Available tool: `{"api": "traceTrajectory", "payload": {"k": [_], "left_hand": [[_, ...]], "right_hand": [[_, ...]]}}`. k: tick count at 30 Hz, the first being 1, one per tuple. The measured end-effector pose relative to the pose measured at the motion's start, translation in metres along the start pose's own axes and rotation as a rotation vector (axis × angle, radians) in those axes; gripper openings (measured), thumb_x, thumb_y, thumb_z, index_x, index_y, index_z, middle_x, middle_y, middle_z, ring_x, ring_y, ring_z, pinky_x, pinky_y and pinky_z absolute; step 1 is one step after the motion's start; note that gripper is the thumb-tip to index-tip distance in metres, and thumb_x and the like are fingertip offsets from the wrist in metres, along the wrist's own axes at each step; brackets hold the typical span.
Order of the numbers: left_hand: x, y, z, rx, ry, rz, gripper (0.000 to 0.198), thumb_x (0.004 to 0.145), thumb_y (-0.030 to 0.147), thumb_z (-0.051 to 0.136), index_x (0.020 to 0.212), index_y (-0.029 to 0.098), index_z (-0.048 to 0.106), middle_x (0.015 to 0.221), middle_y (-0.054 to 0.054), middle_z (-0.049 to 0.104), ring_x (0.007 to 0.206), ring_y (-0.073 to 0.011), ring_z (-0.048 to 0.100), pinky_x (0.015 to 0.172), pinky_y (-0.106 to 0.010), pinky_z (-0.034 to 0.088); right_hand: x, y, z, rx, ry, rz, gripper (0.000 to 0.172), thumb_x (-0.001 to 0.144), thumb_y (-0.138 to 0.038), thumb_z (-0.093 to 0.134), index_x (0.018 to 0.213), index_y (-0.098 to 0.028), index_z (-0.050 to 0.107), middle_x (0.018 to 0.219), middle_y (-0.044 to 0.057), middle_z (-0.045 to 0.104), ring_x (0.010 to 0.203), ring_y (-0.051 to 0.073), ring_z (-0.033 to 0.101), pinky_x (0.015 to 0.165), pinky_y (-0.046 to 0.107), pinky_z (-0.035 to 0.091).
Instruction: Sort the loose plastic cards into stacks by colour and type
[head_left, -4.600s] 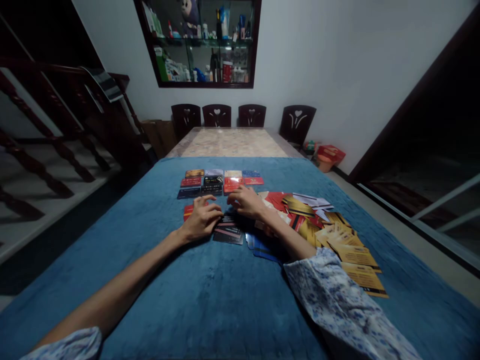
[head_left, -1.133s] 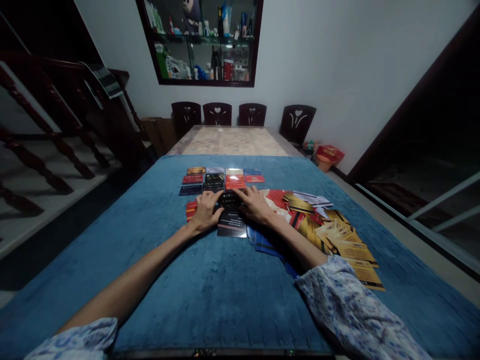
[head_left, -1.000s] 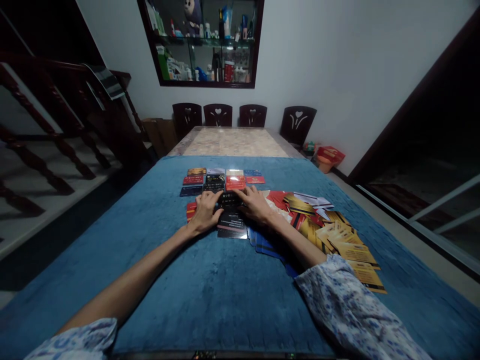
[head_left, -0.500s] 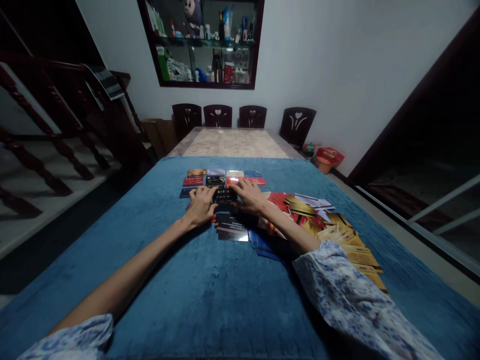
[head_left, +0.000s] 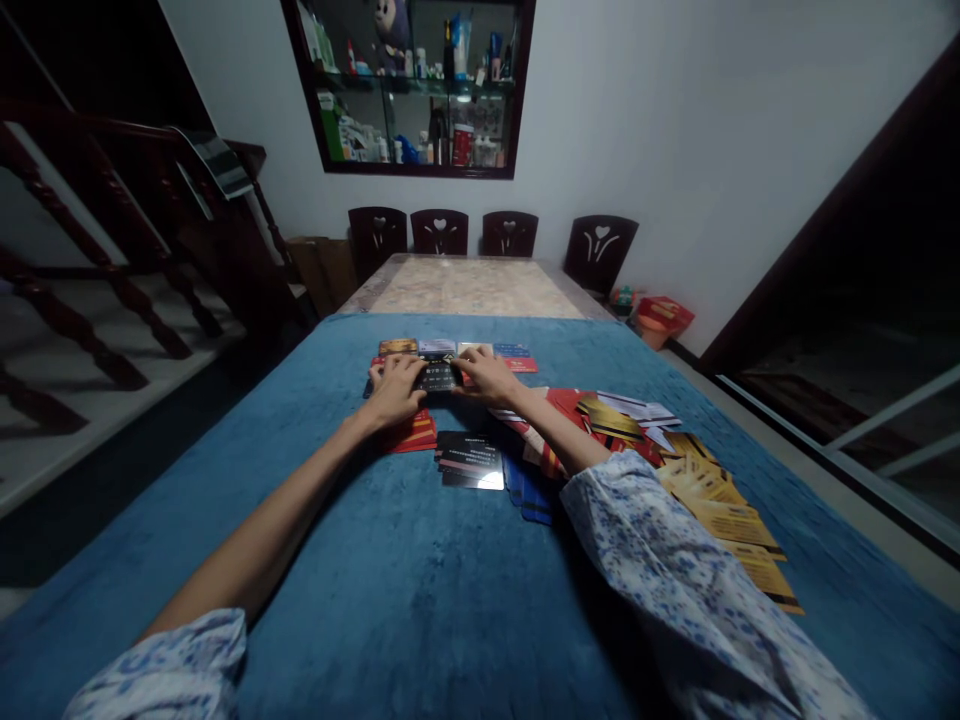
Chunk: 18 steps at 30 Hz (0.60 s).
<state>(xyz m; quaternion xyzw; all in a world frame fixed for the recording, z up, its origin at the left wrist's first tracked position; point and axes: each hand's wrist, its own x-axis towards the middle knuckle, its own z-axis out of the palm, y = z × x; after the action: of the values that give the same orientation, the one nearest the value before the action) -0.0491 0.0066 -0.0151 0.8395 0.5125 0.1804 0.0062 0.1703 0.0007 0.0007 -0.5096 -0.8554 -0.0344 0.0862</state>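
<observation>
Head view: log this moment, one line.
left hand: at black card, left edge | right hand: at black card, right edge | red cards: near left hand | gold cards: overlapping, right | blue cloth: under cards

Left hand point(head_left: 396, 390) and right hand point(head_left: 486, 376) face each other, curled.

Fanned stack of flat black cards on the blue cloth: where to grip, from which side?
Probably the near edge of the fanned stack of flat black cards, pinched from the near side. They lie flat, and that edge faces bare blue cloth, while flat blue cards crowd the right side. The layers are staggered, so a pinch may miss some.
</observation>
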Motion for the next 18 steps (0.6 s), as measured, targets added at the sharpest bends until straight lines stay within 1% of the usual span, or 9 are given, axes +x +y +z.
{"api": "traceTrajectory", "payload": {"k": [6,11,18], "left_hand": [[0.012,-0.012,0.002,0.0,-0.023,-0.025,0.053,0.083,0.024,0.06,0.136,0.025,0.058,0.146,-0.012,0.053,0.136,-0.0381,0.037,0.105,-0.06,0.032],[0.022,-0.018,0.004,-0.014,-0.082,-0.055,0.055,0.083,0.023,0.06,0.138,0.023,0.058,0.148,-0.012,0.053,0.137,-0.0377,0.037,0.105,-0.059,0.032],[0.03,-0.028,0.011,-0.036,-0.158,-0.067,0.057,0.081,0.024,0.06,0.138,0.025,0.057,0.145,-0.01,0.058,0.138,-0.0363,0.037,0.105,-0.055,0.034]], "right_hand": [[0.014,0.004,0.003,0.004,-0.019,0.001,0.056,0.096,-0.045,0.061,0.147,-0.024,0.052,0.144,0.015,0.053,0.126,0.033,0.044,0.092,0.043,0.045],[0.021,0.007,0.008,0.01,-0.037,-0.008,0.055,0.096,-0.044,0.06,0.148,-0.026,0.052,0.144,0.014,0.055,0.126,0.033,0.045,0.092,0.042,0.045],[0.027,0.006,0.006,0.007,-0.097,0.001,0.051,0.096,-0.043,0.061,0.144,-0.028,0.057,0.144,0.011,0.057,0.127,0.033,0.045,0.093,0.042,0.043]]}}
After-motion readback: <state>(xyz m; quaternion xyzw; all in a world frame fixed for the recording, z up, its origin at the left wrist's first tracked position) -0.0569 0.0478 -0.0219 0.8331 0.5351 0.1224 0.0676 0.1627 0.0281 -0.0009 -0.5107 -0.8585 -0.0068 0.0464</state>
